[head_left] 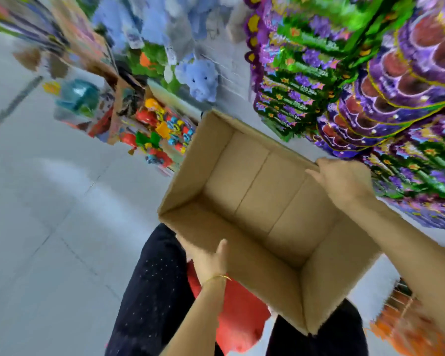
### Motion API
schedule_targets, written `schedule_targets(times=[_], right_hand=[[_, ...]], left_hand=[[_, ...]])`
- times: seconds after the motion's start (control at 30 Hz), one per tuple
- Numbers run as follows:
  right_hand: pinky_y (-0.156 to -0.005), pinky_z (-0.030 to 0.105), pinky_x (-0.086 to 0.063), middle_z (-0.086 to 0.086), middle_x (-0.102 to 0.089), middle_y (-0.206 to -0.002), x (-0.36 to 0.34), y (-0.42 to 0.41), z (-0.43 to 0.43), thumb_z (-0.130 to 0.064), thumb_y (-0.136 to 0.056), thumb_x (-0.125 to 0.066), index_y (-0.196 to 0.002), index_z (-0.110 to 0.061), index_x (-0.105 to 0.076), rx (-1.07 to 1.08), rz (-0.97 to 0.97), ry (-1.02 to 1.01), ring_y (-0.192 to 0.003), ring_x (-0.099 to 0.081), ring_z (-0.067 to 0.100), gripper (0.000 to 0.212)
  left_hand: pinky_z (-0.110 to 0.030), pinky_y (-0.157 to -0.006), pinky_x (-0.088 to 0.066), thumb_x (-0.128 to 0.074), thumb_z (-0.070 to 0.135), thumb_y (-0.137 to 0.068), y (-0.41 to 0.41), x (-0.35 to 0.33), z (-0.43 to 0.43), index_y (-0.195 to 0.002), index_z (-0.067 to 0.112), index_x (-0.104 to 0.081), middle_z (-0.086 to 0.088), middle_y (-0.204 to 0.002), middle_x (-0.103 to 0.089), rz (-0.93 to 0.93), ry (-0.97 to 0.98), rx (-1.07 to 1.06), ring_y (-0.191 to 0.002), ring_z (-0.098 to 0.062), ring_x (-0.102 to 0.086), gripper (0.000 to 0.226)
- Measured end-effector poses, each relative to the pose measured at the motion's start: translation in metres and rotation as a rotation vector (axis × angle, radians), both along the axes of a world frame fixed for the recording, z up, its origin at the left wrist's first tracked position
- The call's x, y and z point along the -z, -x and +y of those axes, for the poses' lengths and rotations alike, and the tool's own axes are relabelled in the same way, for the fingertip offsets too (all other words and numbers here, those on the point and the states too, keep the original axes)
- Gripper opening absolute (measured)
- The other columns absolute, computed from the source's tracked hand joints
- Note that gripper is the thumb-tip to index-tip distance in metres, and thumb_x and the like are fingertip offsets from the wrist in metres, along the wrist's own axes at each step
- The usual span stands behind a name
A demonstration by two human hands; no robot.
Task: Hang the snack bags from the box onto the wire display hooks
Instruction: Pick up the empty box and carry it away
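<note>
1. Box (254,196), held in the air in front of the person, is open side up and tipped towards the camera. Its inside shows only bare cardboard, so I judge nothing is left in it to hang.
2. On the near wall the left hand (211,260) clamps the cardboard, thumb laid over the rim; its other fingers are hidden outside. It likely takes the weight.
3. At the far rim the right hand (344,181) is curled over the edge, fingertips hooked inside. Grips on opposite sides probably keep the light box steady.
4. Just beyond the box, to the right, the snack bags (306,80) hang in tight overlapping rows that hide the hooks.
5. Farther along are soft toys (203,78), with grey floor (49,214) below.
</note>
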State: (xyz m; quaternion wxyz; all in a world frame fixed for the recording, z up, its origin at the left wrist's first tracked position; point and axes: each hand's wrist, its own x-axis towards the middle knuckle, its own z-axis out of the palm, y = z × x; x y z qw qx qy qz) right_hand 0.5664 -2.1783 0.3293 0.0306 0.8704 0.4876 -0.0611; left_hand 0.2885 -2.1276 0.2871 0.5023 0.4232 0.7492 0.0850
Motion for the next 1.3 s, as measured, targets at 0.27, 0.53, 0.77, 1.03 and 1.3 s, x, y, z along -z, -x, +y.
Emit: schedule_targets(times=[0.27,0.53,0.77,1.03,1.3], right_hand=[[-0.053,0.032,-0.032,0.024,-0.064,-0.069,-0.086,0.057,0.089,-0.036,-0.091,-0.054,-0.077,-0.002,-0.055,-0.042,-0.017,0.064,-0.065,-0.064,0.039,0.037],[-0.067,0.041,-0.045,0.027,-0.065,-0.093,-0.158,0.19,0.289,-0.039,-0.094,-0.046,-0.094,0.003,-0.06,-0.198,-0.021,0.122,-0.089,-0.063,0.042,0.044],[-0.057,0.032,-0.03,0.01,-0.048,-0.059,-0.18,0.331,0.49,-0.043,-0.094,-0.046,-0.059,-0.009,-0.038,-0.263,0.107,0.096,-0.073,-0.059,0.037,0.05],[-0.049,0.03,-0.024,0.0,-0.035,-0.053,-0.228,0.459,0.646,-0.045,-0.093,-0.045,-0.057,-0.015,-0.031,-0.39,0.207,-0.005,-0.057,-0.04,0.025,0.05],[-0.058,0.031,-0.035,0.015,-0.062,-0.08,-0.26,0.543,0.819,-0.048,-0.092,-0.047,-0.074,-0.008,-0.052,-0.434,0.219,-0.062,-0.08,-0.059,0.035,0.045]], left_hand=[[-0.047,-0.095,-0.048,-0.066,0.009,-0.07,0.061,-0.056,0.041,-0.137,0.041,-0.018,-0.002,-0.123,-0.055,-0.194,0.048,-0.247,-0.103,-0.025,-0.059,0.088],[-0.035,-0.092,-0.042,-0.049,0.018,-0.089,0.176,-0.125,0.201,-0.145,0.026,-0.019,0.003,-0.137,-0.046,0.012,-0.122,-0.345,-0.117,-0.024,-0.051,0.063],[-0.043,-0.081,-0.053,-0.052,0.015,-0.067,0.336,-0.176,0.376,-0.117,0.027,-0.049,0.005,-0.102,-0.064,-0.062,-0.182,-0.465,-0.089,-0.021,-0.063,0.052],[-0.042,-0.103,-0.042,-0.048,-0.009,-0.075,0.46,-0.242,0.488,-0.141,0.037,-0.025,0.011,-0.14,-0.043,-0.122,-0.382,-0.557,-0.126,-0.015,-0.046,0.083],[-0.04,-0.095,-0.049,-0.044,-0.01,-0.072,0.546,-0.293,0.655,-0.133,0.033,-0.038,0.005,-0.129,-0.055,-0.079,-0.536,-0.546,-0.116,-0.021,-0.054,0.075]])
